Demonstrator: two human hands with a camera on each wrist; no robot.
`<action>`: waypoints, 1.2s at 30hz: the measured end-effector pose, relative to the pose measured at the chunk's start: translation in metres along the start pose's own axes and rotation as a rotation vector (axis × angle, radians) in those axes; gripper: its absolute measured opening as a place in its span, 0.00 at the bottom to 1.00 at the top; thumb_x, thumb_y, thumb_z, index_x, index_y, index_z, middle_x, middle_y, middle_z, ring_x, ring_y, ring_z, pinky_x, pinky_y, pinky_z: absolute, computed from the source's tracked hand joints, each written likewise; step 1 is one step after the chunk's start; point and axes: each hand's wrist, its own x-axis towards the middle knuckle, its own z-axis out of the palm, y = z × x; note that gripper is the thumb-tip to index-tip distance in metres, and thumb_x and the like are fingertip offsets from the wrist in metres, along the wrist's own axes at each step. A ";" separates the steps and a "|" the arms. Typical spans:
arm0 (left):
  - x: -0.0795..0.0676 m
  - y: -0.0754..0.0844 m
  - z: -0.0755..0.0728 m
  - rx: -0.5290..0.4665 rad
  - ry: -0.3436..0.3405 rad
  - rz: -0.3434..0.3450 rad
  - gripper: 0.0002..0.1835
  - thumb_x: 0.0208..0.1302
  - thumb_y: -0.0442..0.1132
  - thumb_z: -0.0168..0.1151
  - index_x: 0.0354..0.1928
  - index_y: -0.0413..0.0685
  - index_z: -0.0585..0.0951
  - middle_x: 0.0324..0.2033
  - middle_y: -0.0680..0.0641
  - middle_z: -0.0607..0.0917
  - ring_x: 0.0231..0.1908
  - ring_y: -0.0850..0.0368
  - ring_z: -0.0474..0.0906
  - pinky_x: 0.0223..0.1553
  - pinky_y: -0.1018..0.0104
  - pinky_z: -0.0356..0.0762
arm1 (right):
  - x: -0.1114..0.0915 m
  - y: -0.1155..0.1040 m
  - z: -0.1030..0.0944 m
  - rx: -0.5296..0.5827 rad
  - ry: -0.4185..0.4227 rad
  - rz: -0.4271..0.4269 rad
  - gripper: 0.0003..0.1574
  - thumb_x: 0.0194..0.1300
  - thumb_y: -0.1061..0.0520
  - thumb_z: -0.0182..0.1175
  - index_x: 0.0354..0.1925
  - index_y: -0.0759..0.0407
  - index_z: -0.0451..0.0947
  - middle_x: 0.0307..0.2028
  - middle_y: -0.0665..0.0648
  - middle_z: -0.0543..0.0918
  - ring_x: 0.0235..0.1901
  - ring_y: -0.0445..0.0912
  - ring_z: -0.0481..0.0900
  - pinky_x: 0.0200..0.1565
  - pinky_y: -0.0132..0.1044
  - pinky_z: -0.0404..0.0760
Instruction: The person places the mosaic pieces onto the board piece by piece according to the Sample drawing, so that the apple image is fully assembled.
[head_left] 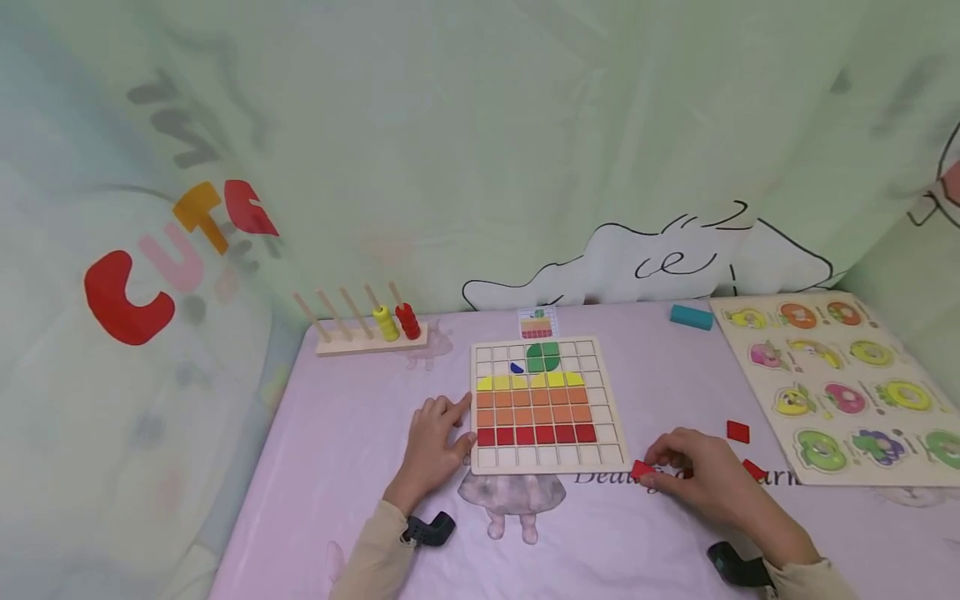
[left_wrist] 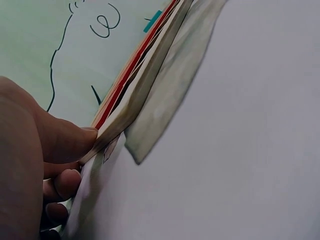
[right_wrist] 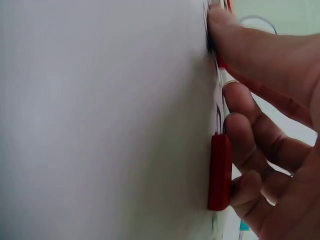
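Observation:
A square wooden grid board (head_left: 611, 400) lies on the table, with rows of red, orange and yellow tiles and a green round shape on it. My left hand (head_left: 432, 446) rests against the board's left edge, thumb and index finger touching it; the left wrist view shows the thumb (left_wrist: 70, 137) on the board's side. To the board's lower right, my right hand (head_left: 697, 467) pinches a red tile (head_left: 641, 469) between thumb and fingertips. Another red tile (head_left: 738, 431) lies beyond that hand, and a further red piece (head_left: 753, 471) is partly hidden behind it.
A small picture card (head_left: 537, 322) lies behind the board. At the back left stands a wooden peg stand (head_left: 371, 342) with yellow and red beads. A teal block (head_left: 691, 317) and a fruit puzzle board (head_left: 825, 375) are to the right. A printed curtain hangs behind.

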 end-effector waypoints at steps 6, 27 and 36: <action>-0.001 0.001 -0.001 -0.026 -0.003 0.002 0.32 0.61 0.39 0.70 0.69 0.40 0.80 0.33 0.53 0.74 0.39 0.57 0.65 0.45 0.61 0.61 | 0.002 -0.009 0.001 0.018 -0.029 0.032 0.15 0.54 0.54 0.82 0.37 0.48 0.85 0.34 0.46 0.83 0.36 0.44 0.75 0.37 0.29 0.79; -0.002 0.002 -0.002 -0.005 -0.033 -0.042 0.32 0.63 0.40 0.70 0.71 0.43 0.80 0.34 0.54 0.74 0.40 0.58 0.65 0.47 0.61 0.61 | 0.022 -0.032 -0.006 0.409 0.201 0.035 0.25 0.69 0.52 0.72 0.61 0.58 0.83 0.38 0.54 0.93 0.36 0.35 0.88 0.43 0.21 0.80; 0.001 -0.001 -0.001 -0.012 -0.014 -0.005 0.32 0.62 0.40 0.69 0.70 0.41 0.80 0.34 0.52 0.75 0.39 0.56 0.65 0.46 0.59 0.62 | 0.041 -0.068 0.029 0.501 0.128 -0.020 0.23 0.67 0.58 0.73 0.58 0.62 0.84 0.39 0.55 0.93 0.40 0.34 0.88 0.46 0.22 0.80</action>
